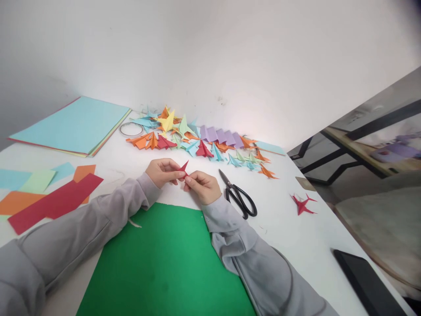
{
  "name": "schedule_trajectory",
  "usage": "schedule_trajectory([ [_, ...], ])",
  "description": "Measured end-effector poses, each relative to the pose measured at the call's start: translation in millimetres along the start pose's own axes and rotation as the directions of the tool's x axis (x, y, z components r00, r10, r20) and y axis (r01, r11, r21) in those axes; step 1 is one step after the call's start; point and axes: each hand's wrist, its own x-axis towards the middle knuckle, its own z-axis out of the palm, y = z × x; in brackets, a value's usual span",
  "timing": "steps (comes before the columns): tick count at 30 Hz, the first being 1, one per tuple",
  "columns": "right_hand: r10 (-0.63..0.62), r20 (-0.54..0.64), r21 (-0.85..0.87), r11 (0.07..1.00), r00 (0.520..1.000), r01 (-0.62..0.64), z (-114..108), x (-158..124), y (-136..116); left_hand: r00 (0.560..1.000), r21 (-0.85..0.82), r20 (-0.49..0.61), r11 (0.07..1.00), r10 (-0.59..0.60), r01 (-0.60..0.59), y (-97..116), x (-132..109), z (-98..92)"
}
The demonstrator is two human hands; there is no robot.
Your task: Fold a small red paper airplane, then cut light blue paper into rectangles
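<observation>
Between my two hands is a small folded piece of red paper (184,168), with a pointed tip sticking up. My left hand (164,172) pinches it from the left with thumb and fingers. From the right, my right hand (204,186) pinches its lower edge. Both hands are above the white table, just past the far edge of a green sheet (158,259). Black-handled scissors (237,195) lie close to the right of my right hand, tips pointing away. Fingers cover part of the red paper, so its full shape is hidden.
Along the wall lies a row of colourful folded paper figures (204,149). A stack of large coloured sheets (75,123) and a wire ring (131,129) are at the back left. Loose paper strips (55,202) lie left. A red folded figure (303,205) and a black tablet-like device (365,276) are right.
</observation>
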Motion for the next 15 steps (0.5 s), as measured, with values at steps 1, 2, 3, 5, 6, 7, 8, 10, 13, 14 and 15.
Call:
schedule_trajectory([
  [1,0.003,-0.009,0.011,1.000,1.000,-0.003,0.2,-0.3,-0.3,1.000,-0.003,-0.008,1.000,-0.005,0.005,0.3,-0.1,-0.2],
  [2,0.008,-0.018,0.021,1.000,1.000,-0.007,0.6,-0.5,-0.5,1.000,-0.005,-0.017,1.000,-0.008,0.008,0.6,-0.2,-0.2],
  [3,0.012,-0.023,0.030,0.999,1.000,-0.012,1.0,-0.6,-0.7,1.000,-0.006,-0.024,1.000,-0.011,0.011,0.8,-0.1,-0.2],
  [5,0.017,-0.020,0.043,0.999,1.000,-0.017,1.6,-0.6,-0.8,1.000,0.006,-0.024,1.000,-0.017,0.017,0.8,0.6,-0.2],
  [6,0.021,-0.010,0.044,0.999,1.000,-0.021,1.7,-0.4,-0.9,1.000,0.016,-0.022,1.000,-0.016,0.016,0.6,1.2,-0.3],
  [7,0.025,0.004,0.044,0.999,1.000,-0.025,1.7,-0.2,-1.0,1.000,0.029,-0.016,0.999,-0.012,0.013,0.1,1.9,-0.7],
  [8,0.030,0.020,0.045,0.999,0.999,-0.031,1.6,0.1,-1.2,1.000,0.041,-0.008,0.999,-0.007,0.007,-0.5,2.7,-1.3],
  [10,0.045,0.049,0.059,0.997,0.998,-0.048,1.3,0.6,-2.3,1.000,0.056,0.005,0.998,0.003,-0.003,-2.5,4.3,-3.1],
  [13,0.072,0.068,0.107,0.991,0.995,-0.079,1.5,0.7,-4.9,1.000,0.058,0.026,0.998,0.007,-0.008,-6.2,6.4,-6.0],
  [14,0.082,0.069,0.121,0.989,0.994,-0.090,1.9,0.5,-5.8,1.000,0.054,0.030,0.999,0.006,-0.007,-7.1,6.9,-6.5],
  [15,0.091,0.063,0.133,0.986,0.994,-0.098,2.2,0.2,-6.5,0.999,0.048,0.034,0.999,0.006,-0.008,-7.7,7.2,-6.6],
])
